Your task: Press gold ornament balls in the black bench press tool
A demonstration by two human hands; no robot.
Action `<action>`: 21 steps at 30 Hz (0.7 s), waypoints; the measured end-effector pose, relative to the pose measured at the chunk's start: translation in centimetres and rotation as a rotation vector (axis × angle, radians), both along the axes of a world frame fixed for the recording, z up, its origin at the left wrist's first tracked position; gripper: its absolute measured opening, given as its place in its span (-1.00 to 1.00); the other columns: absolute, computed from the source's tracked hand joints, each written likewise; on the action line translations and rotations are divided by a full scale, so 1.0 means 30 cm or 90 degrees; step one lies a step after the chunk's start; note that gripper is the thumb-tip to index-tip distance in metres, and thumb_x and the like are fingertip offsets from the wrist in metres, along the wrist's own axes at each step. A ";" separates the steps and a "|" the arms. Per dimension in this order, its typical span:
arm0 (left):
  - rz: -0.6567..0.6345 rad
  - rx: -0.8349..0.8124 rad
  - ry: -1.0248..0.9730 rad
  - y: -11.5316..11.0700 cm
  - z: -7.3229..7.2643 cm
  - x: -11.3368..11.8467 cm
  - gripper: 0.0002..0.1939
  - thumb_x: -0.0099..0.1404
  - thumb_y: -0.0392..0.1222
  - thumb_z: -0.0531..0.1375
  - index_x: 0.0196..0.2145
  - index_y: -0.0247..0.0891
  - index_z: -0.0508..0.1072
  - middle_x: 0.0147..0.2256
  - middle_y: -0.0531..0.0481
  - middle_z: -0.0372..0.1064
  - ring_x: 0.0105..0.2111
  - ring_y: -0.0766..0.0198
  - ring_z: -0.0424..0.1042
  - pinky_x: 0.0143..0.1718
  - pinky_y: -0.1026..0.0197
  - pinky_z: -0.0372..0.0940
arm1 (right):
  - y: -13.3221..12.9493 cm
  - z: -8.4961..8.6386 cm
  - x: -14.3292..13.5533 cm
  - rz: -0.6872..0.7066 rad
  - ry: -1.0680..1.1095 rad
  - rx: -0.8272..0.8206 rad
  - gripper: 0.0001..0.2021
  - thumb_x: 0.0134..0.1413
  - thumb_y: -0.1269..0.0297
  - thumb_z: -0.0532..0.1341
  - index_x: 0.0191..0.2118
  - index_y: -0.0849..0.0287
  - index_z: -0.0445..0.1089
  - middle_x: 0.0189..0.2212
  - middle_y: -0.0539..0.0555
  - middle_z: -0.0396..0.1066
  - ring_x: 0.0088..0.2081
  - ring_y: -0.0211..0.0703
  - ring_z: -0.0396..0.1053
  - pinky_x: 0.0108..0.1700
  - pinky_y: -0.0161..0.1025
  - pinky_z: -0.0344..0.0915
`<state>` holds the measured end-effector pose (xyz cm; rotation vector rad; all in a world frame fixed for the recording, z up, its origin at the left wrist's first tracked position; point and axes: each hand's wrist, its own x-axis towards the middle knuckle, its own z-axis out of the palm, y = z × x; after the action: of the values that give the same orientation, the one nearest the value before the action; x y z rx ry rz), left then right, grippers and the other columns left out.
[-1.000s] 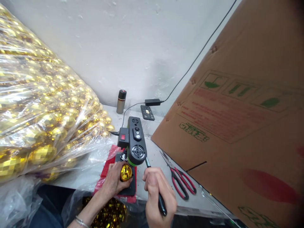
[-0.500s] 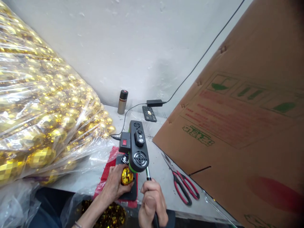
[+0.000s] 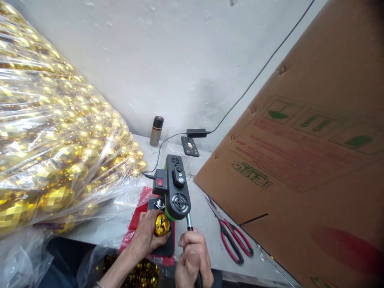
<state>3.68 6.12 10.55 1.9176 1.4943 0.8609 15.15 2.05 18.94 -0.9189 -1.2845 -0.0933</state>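
Observation:
My left hand (image 3: 146, 235) is closed around a shiny gold faceted ball (image 3: 162, 225), holding it just in front of and below the head of a small black and green bench drill press (image 3: 174, 188). Whether a bit touches the ball is hidden by the machine head. My right hand (image 3: 193, 258) is wrapped round the lever handle (image 3: 189, 222) at the machine's front right. The machine's black base (image 3: 169, 248) lies on a red plastic sheet (image 3: 132, 230).
On the left, a clear plastic bag (image 3: 69, 160) bulges with gold balls. A large cardboard box (image 3: 288, 180) leans in on the right, beside red-handled scissors (image 3: 231, 232). A spray can (image 3: 156, 131), a phone (image 3: 190, 146) and a power adapter (image 3: 197, 133) lie near the wall.
The view has shifted slightly, so everything sits a little lower and further right. Both hands keep their holds on the ball and the lever handle.

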 end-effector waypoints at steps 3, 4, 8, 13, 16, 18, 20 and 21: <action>0.007 0.004 0.004 -0.001 0.004 0.000 -0.65 0.08 -0.17 0.37 -0.15 -0.20 0.47 -0.29 -0.08 0.50 -0.19 -0.08 0.48 -0.13 -0.01 0.35 | 0.003 -0.001 -0.005 0.010 0.000 0.003 -0.61 0.48 0.39 -0.04 -0.47 0.09 0.15 -0.51 -0.12 0.22 -0.49 -0.35 0.21 -0.05 -0.31 0.34; 0.009 0.005 0.004 -0.001 0.005 0.000 -0.65 0.08 -0.17 0.38 -0.15 -0.19 0.48 -0.29 -0.07 0.50 -0.19 -0.08 0.48 -0.13 0.00 0.35 | 0.004 -0.001 -0.006 0.009 0.002 0.005 -0.61 0.48 0.39 -0.04 -0.47 0.09 0.15 -0.51 -0.12 0.21 -0.50 -0.35 0.21 -0.05 -0.31 0.34; 0.016 0.009 0.002 -0.001 0.000 0.004 -0.65 0.07 -0.17 0.39 -0.16 -0.17 0.48 -0.31 -0.04 0.49 -0.19 -0.06 0.47 -0.15 0.02 0.35 | 0.004 -0.004 -0.003 0.003 -0.005 0.004 -0.62 0.47 0.39 -0.04 -0.47 0.09 0.14 -0.51 -0.13 0.21 -0.50 -0.35 0.21 -0.05 -0.30 0.35; 0.019 0.000 0.004 -0.002 -0.006 0.007 -0.63 0.07 -0.16 0.38 -0.14 -0.19 0.48 -0.29 -0.06 0.49 -0.19 -0.07 0.46 -0.16 0.02 0.35 | 0.005 -0.006 0.017 0.016 -0.037 0.002 -0.62 0.49 0.38 -0.06 -0.46 0.09 0.15 -0.52 -0.15 0.23 -0.52 -0.36 0.22 -0.05 -0.29 0.33; 0.016 -0.003 0.008 -0.001 -0.002 0.006 -0.64 0.08 -0.17 0.37 -0.14 -0.18 0.48 -0.29 -0.06 0.50 -0.19 -0.06 0.47 -0.14 0.00 0.36 | 0.007 -0.005 0.026 0.019 -0.062 0.000 -0.62 0.49 0.37 -0.06 -0.46 0.08 0.16 -0.53 -0.14 0.24 -0.52 -0.34 0.23 -0.06 -0.27 0.33; 0.016 0.000 0.009 0.000 -0.003 0.005 -0.66 0.10 -0.16 0.37 -0.14 -0.17 0.48 -0.28 -0.06 0.50 -0.19 -0.07 0.47 -0.13 -0.01 0.36 | 0.007 -0.005 0.028 0.023 -0.067 0.003 -0.62 0.48 0.36 -0.06 -0.46 0.07 0.16 -0.53 -0.14 0.24 -0.51 -0.34 0.24 -0.04 -0.28 0.33; 0.016 0.006 0.009 0.001 -0.008 0.005 -0.66 0.10 -0.15 0.37 -0.14 -0.17 0.49 -0.28 -0.06 0.51 -0.18 -0.08 0.48 -0.13 -0.01 0.36 | 0.009 -0.007 0.025 0.025 -0.056 0.005 -0.62 0.49 0.36 -0.06 -0.46 0.08 0.15 -0.53 -0.15 0.23 -0.51 -0.34 0.24 -0.03 -0.29 0.33; 0.016 0.011 0.008 0.001 -0.013 0.006 -0.65 0.10 -0.14 0.37 -0.13 -0.16 0.49 -0.27 -0.06 0.52 -0.18 -0.07 0.48 -0.14 -0.01 0.36 | 0.010 -0.010 0.022 0.023 -0.047 0.007 -0.62 0.49 0.36 -0.06 -0.46 0.08 0.15 -0.53 -0.15 0.22 -0.51 -0.34 0.23 -0.02 -0.29 0.33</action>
<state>3.85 6.15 10.17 1.9240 1.5263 0.8760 15.82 2.36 18.65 -0.8898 -1.3674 -0.1062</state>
